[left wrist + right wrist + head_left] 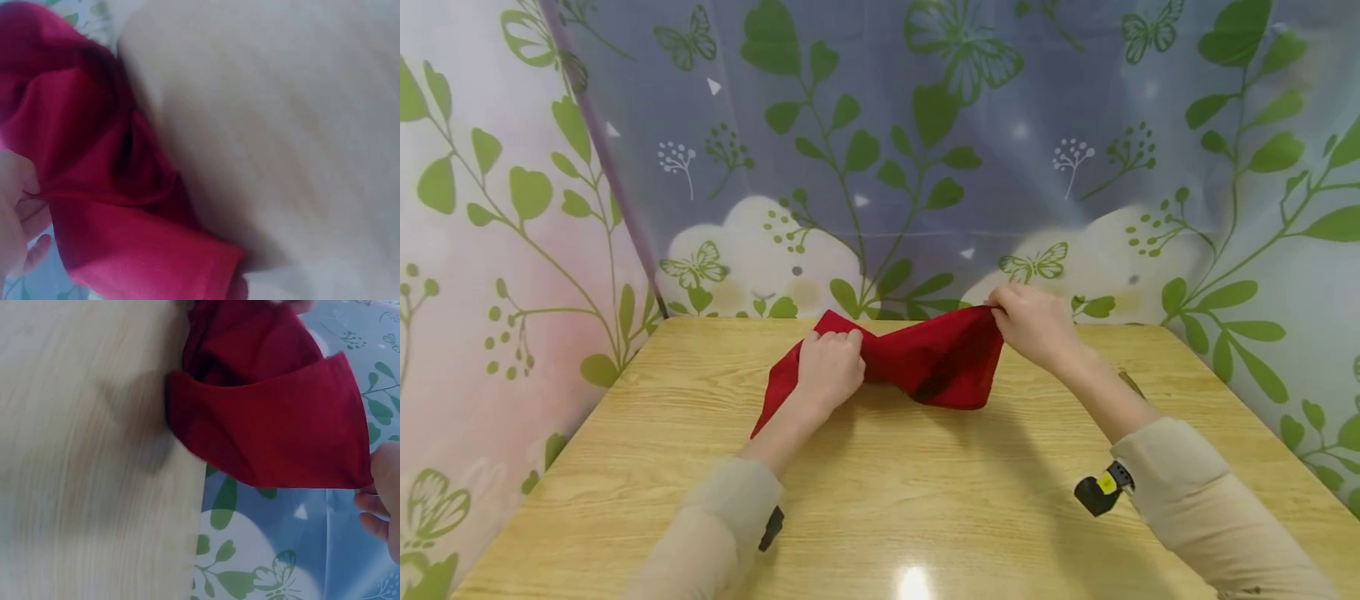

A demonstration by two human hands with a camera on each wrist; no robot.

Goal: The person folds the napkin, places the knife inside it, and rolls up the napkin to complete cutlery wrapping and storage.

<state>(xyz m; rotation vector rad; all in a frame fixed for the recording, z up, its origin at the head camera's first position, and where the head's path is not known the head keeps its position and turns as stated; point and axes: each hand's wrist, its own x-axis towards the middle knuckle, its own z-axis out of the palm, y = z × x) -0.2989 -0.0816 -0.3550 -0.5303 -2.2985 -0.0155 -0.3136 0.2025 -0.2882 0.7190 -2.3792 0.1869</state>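
A red cloth point(951, 354) is stretched between both hands over the far half of the wooden table. My left hand point(832, 362) grips it by a bunched edge, fingers curled round the fabric; one corner hangs down to the left of that hand. Higher and to the right, my right hand point(1033, 323) pinches an upper corner, and the cloth drapes from there in a loose sag. In the left wrist view, folds of the red cloth point(137, 250) gather beside the fingers. The right wrist view shows the cloth point(281, 431) spread flat toward the pinched corner.
Under the hands lies a light wooden table point(910, 500). A printed curtain point(880, 167) with leaves and butterflies hangs behind its far edge, and more printed fabric point(497, 208) stands along the left side. A small dark thin item point(1131, 383) shows beyond the right forearm.
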